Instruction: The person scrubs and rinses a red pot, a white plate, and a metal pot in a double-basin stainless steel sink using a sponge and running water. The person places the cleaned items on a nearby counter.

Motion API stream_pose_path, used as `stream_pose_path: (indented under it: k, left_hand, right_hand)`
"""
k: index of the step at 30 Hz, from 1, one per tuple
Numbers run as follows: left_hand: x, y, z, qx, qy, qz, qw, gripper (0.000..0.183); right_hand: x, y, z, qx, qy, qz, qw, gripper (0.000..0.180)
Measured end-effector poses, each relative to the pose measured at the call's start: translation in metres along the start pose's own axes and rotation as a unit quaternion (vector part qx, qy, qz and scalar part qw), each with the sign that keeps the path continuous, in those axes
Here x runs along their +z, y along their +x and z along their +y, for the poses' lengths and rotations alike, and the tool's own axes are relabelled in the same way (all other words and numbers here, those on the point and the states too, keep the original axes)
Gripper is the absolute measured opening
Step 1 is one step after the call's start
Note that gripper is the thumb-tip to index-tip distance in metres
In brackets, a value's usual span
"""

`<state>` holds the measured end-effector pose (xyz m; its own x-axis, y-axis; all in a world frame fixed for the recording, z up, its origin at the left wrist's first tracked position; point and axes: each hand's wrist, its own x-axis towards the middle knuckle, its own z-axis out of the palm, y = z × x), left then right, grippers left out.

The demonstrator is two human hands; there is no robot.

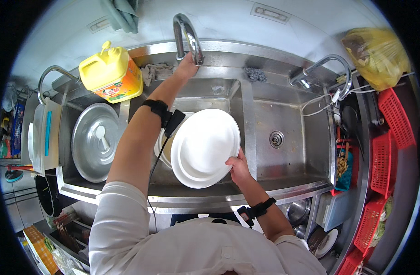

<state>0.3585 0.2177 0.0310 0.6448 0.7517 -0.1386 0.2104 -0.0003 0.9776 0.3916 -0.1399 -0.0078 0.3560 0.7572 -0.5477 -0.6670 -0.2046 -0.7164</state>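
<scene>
My left hand (187, 68) reaches across the middle sink basin (210, 88) and grips the chrome faucet (180, 37) low down, its fingertips partly hidden by the spout. In my right hand (240, 168) is a round white plate (206, 146), held by its right rim with the thumb on top. Whether a second plate is stacked beneath it I cannot tell. The plate is tilted over the middle basin, below the spout. Partly covered by it, a white dish (158, 146) with something brownish inside lies in the basin. No water stream is visible.
Left basin: a metal bowl (89, 144) with a white spoon (101, 135). A yellow detergent jug (110, 74) and grey rag (153, 73) stand behind. A steel scourer (255, 74) lies on the ledge by the right basin (278, 117). Red plastic baskets (381, 165) line the right.
</scene>
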Motion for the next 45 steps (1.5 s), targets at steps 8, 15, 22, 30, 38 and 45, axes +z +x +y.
stream_pose_path:
  k: [8,15,22,30,38,45]
  left_hand:
    - [-0.013,-0.034,-0.098,0.065,0.088,0.007,0.994,0.040]
    - [0.042,-0.216,-0.138,-0.083,0.116,-0.150,0.978,0.036]
    - [0.049,-0.246,-0.098,-0.105,0.155,-0.268,0.945,0.040]
    - [0.026,-0.280,-0.169,-0.177,0.222,0.084,0.955,0.049]
    - [0.028,-0.287,-0.137,-0.287,-0.552,0.017,0.783,0.048]
    - [0.006,-0.287,-0.077,-0.239,-0.315,0.197,0.897,0.060]
  right_hand:
    - [0.012,0.018,-0.014,0.009,-0.035,-0.005,0.999,0.084]
    - [0.037,0.039,-0.004,0.034,0.045,0.026,0.998,0.083]
    - [0.039,0.035,0.009,0.065,0.037,0.035,0.997,0.076]
    - [0.041,0.025,-0.014,0.017,-0.015,0.047,0.999,0.082]
    - [0.003,0.036,0.016,0.017,0.120,-0.026,0.992,0.070]
    - [-0.001,0.055,0.066,0.086,0.247,-0.038,0.964,0.038]
